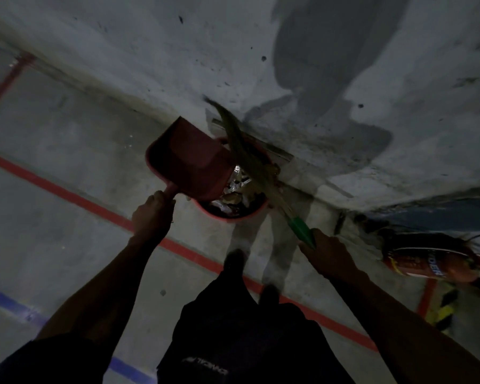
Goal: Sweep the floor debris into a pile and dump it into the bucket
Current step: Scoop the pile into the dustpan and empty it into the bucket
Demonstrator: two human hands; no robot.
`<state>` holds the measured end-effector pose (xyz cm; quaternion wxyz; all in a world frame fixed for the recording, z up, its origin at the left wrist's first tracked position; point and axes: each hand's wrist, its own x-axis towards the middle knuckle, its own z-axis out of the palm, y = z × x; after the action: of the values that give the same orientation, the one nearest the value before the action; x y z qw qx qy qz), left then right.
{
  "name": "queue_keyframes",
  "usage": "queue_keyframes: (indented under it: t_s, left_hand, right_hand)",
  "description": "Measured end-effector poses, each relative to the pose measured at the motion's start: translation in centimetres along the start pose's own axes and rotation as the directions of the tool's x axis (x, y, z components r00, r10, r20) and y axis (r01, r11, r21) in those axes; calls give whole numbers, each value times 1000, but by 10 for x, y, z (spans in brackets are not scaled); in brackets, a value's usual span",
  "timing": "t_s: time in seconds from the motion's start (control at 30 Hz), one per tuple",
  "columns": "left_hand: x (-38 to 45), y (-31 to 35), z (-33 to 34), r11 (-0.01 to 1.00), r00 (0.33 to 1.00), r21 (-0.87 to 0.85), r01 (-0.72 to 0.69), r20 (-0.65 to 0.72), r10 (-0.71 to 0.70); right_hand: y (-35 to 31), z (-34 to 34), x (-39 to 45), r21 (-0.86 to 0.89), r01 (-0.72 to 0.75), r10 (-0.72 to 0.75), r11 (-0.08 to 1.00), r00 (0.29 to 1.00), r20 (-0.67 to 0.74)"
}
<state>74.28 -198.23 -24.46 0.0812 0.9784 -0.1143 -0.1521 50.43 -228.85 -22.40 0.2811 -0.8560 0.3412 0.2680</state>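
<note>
While the left hand wraps its fingers tight round the handle of the red dustpan, the pan is tipped over the red bucket. This looks like the dumping step, near the end of the job. The bucket sits on the floor right by the wall, and it has trash in it: shiny scraps and brownish bits. The pan's mouth hangs over the bucket's left side.

Next to the pan, the broom lies slanted across the top of the bucket, with its straw end up against the wall. The right hand curls round the green handle and holds it firmly.

The next move, I think, is to tip or shake the pan more, or brush it with the broom, so the last bits fall inside and not over the rim.

Going across the room, the floor is grey concrete with a red line and a blue line painted on it. The wall is pale, stained and spotty, with dark shadows on it. Far right, a red fire extinguisher lies on its side by the wall. The light is dim.
</note>
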Motion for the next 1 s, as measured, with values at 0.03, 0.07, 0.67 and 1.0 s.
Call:
queue_keyframes:
  t_s: [0.03,0.07,0.67,1.0]
  left_hand:
    - [-2,-2,2,999,999,-16,36,14,-35]
    - [-4,-3,3,996,996,-26,80,35,-79]
    - [-159,53,6,281,867,-837,470,378,-324]
    - [-289,134,34,-141,852,-890,433,455,-259]
  right_hand:
    - [1,0,-2,21,-6,6,1000,1000,-15]
    - [3,1,-4,33,4,-2,999,999,-38]
    - [8,-24,-84,252,243,-224,937,969,-101]
    - [49,-12,-182,299,287,-315,910,947,52]
